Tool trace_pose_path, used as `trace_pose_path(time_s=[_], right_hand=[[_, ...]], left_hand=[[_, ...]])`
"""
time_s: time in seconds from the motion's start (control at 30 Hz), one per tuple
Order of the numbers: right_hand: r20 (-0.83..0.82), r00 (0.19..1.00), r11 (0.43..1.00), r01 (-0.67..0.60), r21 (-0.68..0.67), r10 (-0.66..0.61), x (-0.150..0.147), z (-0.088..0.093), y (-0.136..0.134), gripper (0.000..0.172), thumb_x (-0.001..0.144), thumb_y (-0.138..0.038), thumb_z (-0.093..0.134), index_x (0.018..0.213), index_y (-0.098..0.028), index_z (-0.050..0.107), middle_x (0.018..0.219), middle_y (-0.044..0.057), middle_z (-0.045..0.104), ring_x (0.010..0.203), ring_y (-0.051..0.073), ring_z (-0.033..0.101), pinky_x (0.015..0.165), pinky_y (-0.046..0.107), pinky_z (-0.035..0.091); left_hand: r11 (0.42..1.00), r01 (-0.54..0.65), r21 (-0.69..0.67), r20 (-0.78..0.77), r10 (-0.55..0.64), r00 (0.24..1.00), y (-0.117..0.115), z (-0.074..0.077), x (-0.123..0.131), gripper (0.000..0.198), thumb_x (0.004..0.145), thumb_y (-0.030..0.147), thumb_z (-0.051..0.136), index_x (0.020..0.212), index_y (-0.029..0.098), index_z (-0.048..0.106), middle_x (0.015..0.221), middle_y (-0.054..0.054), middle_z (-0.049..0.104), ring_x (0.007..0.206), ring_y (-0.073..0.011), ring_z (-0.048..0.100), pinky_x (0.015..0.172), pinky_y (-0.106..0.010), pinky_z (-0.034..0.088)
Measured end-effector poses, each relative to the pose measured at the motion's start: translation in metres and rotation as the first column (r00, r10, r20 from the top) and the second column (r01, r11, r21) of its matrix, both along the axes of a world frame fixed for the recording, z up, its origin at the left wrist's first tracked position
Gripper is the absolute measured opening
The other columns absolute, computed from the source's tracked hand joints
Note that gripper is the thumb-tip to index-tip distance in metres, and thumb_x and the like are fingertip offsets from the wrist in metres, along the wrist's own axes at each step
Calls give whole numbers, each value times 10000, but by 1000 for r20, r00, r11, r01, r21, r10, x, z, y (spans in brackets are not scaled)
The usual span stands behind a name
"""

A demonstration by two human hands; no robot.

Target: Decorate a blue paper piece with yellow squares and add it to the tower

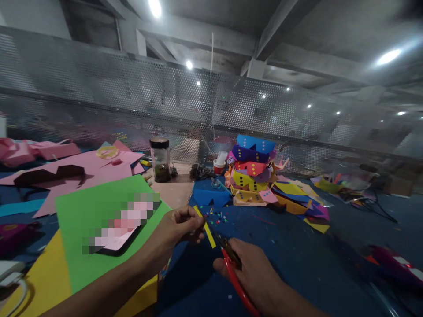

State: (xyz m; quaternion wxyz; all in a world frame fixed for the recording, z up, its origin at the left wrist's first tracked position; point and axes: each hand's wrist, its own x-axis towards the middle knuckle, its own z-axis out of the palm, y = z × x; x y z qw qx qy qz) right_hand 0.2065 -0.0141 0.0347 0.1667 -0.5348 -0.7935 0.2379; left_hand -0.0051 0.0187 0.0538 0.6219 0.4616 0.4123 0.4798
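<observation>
My left hand [180, 229] pinches a narrow yellow paper strip [205, 228] above the blue table [291, 259]. My right hand [254, 275] is closed around red-handled scissors [233, 268], whose blades reach up to the strip. Tiny coloured paper bits [218, 216] lie scattered on the table just beyond the strip.
A green sheet [89, 233] with a phone [122, 231] on it lies left, over a yellow sheet [42, 281]. Pink paper [86, 169] lies farther left. A jar [161, 159], a small cup [219, 166] and a stack of coloured paper shapes [254, 174] stand ahead. A perforated metal screen [211, 105] backs the table.
</observation>
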Motion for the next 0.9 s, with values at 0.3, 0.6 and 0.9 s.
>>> trace_pose_path(time_s=[0.3, 0.6, 0.9], right_hand=[[12, 1000, 1000, 5, 29, -6, -1, -5, 2, 400, 843, -589, 548, 739, -204, 525, 703, -32, 598, 592, 114, 437, 530, 249, 227], [30, 999, 999, 16, 32, -17, -2, -2, 0, 388, 841, -579, 554, 738, -206, 522, 714, -26, 609, 601, 119, 448, 526, 245, 228], [32, 999, 999, -2, 40, 1, -1, -4, -1, 373, 857, -556, 544, 744, -201, 530, 724, -20, 620, 604, 117, 460, 529, 237, 249]], left_hand=[[1000, 23, 7, 6, -23, 1000, -2, 0, -1, 260, 716, 336, 755, 696, 150, 575, 603, 27, 610, 558, -110, 606, 539, -215, 481], [1000, 27, 2, 8, -27, 1000, -1, -1, -1, 260, 698, 326, 771, 688, 150, 580, 601, 28, 609, 549, -107, 602, 529, -209, 465], [1000, 25, 4, 6, -25, 1000, -1, 1, 0, 266, 695, 350, 767, 693, 148, 594, 613, 19, 620, 559, -111, 595, 543, -220, 468]])
